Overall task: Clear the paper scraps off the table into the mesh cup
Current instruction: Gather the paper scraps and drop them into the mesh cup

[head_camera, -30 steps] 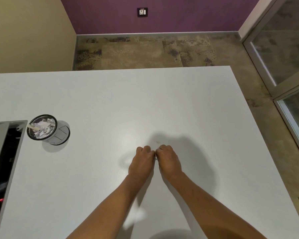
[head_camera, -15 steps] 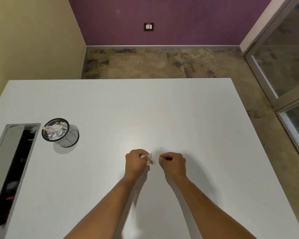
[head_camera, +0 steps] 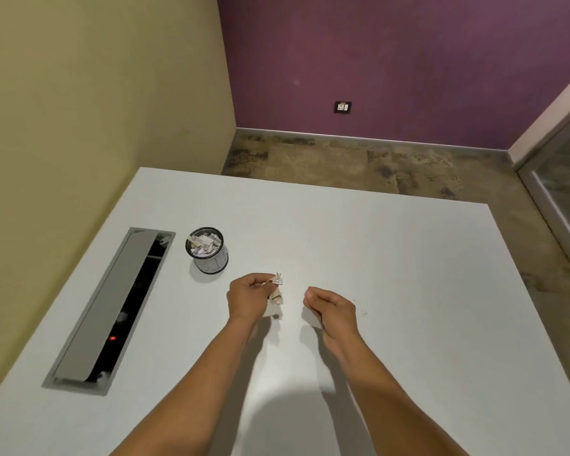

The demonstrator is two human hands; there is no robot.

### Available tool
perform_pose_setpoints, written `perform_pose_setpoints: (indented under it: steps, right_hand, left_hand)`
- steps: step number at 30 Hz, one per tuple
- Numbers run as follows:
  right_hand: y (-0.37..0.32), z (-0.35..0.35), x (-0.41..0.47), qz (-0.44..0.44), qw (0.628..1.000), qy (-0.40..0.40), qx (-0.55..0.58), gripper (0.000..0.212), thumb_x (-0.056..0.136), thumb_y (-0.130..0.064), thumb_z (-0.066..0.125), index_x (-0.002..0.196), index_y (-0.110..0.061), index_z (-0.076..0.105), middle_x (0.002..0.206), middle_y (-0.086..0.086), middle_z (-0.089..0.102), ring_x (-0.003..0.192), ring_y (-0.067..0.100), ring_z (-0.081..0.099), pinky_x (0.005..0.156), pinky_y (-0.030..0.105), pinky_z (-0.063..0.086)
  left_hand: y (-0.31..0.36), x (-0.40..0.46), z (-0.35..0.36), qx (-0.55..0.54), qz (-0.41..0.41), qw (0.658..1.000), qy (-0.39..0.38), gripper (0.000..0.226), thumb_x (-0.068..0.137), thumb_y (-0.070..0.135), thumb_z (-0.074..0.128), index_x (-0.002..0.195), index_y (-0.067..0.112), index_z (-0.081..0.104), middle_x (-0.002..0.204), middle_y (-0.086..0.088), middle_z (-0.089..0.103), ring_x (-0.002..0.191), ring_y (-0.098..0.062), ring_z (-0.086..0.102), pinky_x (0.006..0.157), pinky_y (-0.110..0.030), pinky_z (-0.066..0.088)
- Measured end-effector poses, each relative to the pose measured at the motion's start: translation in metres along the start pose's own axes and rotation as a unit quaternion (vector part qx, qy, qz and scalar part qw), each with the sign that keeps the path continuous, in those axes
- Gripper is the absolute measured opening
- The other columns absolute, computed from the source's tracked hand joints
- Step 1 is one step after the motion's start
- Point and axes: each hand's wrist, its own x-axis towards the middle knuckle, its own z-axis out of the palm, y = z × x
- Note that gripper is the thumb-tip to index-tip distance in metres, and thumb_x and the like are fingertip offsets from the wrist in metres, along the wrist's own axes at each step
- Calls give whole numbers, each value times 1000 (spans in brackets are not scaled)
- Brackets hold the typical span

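Note:
My left hand (head_camera: 248,299) hovers over the white table (head_camera: 392,274) with its fingers closed on a small bunch of paper scraps (head_camera: 276,286) that stick out to the right. The mesh cup (head_camera: 208,251) stands upright a short way to the upper left of that hand, filled near the rim with crumpled scraps. My right hand (head_camera: 331,306) is to the right of the left one, fingers curled in with the fingertips pinched together; I cannot make out anything in it. The two hands are apart.
A long grey cable hatch (head_camera: 112,307) is set into the table at the left, its flap open on a dark slot with a red light. A tiny speck (head_camera: 363,313) lies right of my right hand. Yellow wall left, table edges far and right.
The hands have drawn apart and lifted; the left one now shows scraps in its fingers and sits nearer the cup. The view has swung left.

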Motion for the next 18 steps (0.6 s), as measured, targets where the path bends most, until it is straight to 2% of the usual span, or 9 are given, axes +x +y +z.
perform_pose_setpoints:
  steps: [4, 7, 10, 14, 18]
  right_hand:
    - [1, 48, -12, -8, 999, -31, 10, 14, 79, 8, 71, 90, 0, 73, 86, 10, 74, 80, 18, 71, 71, 18, 56]
    - [2, 82, -14, -9, 999, -46, 1, 15, 79, 9, 71, 92, 2, 72, 83, 11, 73, 76, 19, 70, 71, 18, 57]
    - [4, 114, -9, -23, 998, -58, -27, 13, 78, 7, 72, 85, -4, 73, 80, 9, 73, 74, 18, 70, 69, 18, 56]
    - [9, 154, 9, -53, 993, -61, -88, 13, 77, 2, 75, 80, -10, 74, 78, 6, 74, 77, 22, 71, 79, 27, 57]
    - [7, 186, 32, -95, 978, -42, -179, 12, 76, -6, 79, 76, -18, 76, 78, 2, 76, 76, 17, 73, 84, 30, 57]
  left_hand:
    - [15, 9, -42, -22, 27, 998, 54, 24, 78, 4, 74, 73, 27, 74, 79, 4, 75, 80, -18, 70, 79, -33, 55]
    - [23, 18, -70, -33, 44, 994, 99, 27, 78, 6, 75, 69, 31, 72, 77, 7, 73, 76, -13, 68, 71, -25, 52]
    - [29, 31, -93, -34, 54, 989, 131, 28, 80, 6, 74, 70, 32, 70, 78, 10, 71, 74, -10, 66, 65, -18, 46]
    - [36, 58, -113, -16, 59, 987, 148, 26, 81, 5, 72, 75, 30, 71, 82, 3, 71, 70, -9, 65, 58, -16, 47]
    - [45, 89, -118, 5, 85, 985, 150, 31, 79, 2, 73, 66, 30, 68, 69, 10, 68, 57, 2, 62, 53, -6, 45]
